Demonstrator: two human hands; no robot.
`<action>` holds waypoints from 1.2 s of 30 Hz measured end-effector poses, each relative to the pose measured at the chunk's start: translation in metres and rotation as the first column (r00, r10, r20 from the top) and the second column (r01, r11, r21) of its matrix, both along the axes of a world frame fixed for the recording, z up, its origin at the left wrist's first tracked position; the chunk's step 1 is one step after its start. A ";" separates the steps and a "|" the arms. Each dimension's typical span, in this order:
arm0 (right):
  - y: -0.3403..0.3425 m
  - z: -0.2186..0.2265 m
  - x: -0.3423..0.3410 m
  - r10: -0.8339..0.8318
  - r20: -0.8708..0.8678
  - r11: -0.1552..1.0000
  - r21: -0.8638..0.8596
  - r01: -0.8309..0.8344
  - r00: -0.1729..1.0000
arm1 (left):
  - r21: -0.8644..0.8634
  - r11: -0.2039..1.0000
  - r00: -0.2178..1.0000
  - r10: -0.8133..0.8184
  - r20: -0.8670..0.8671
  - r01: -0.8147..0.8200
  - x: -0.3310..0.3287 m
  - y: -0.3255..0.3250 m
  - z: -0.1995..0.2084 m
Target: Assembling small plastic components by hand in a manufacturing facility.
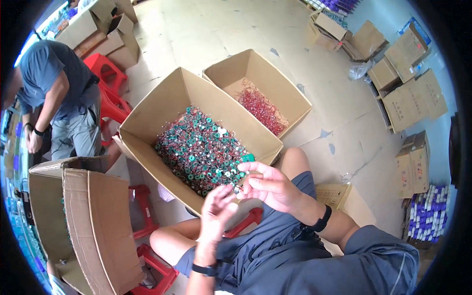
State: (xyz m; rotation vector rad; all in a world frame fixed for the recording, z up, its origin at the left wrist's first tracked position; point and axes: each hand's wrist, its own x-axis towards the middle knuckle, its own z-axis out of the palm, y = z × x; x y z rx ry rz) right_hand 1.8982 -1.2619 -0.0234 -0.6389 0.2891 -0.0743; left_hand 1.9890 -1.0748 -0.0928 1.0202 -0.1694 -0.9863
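My right hand (270, 188) is closed in a pinch above the near edge of the large cardboard box (147, 105). Between its fingertips is a small part with a dark body and thin leads (238, 190), too small to name exactly. Beside it, a little lower and to the left, my left hand (216, 210) has its thumb and fingers apart, slightly blurred, its fingertips close to that part. The box holds a heap of small green discs with reddish wires (199, 150). A larger green piece (247, 158) shows just beyond my right fingers.
Behind the large box stands a second carton (290, 88) of red wire pieces (260, 109). An open carton (98, 221) rests at left near red stools (160, 273). A co-worker (61, 93) is at the far left. Cartons (413, 98) line the right wall.
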 end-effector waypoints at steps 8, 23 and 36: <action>0.021 0.035 -0.035 0.023 0.101 0.992 0.123 -0.036 0.995 | -0.129 0.992 1.000 -0.002 -0.027 -0.002 -0.050 0.008 0.035; 0.036 0.038 -0.095 0.104 -0.027 0.969 -0.222 -0.107 0.994 | -0.096 0.991 0.993 0.090 -0.075 -0.097 -0.093 0.027 0.047; 0.046 0.030 -0.087 -0.063 -0.084 0.447 -0.893 -0.047 0.994 | 0.176 0.980 0.965 0.050 0.258 -0.097 -0.100 0.040 0.067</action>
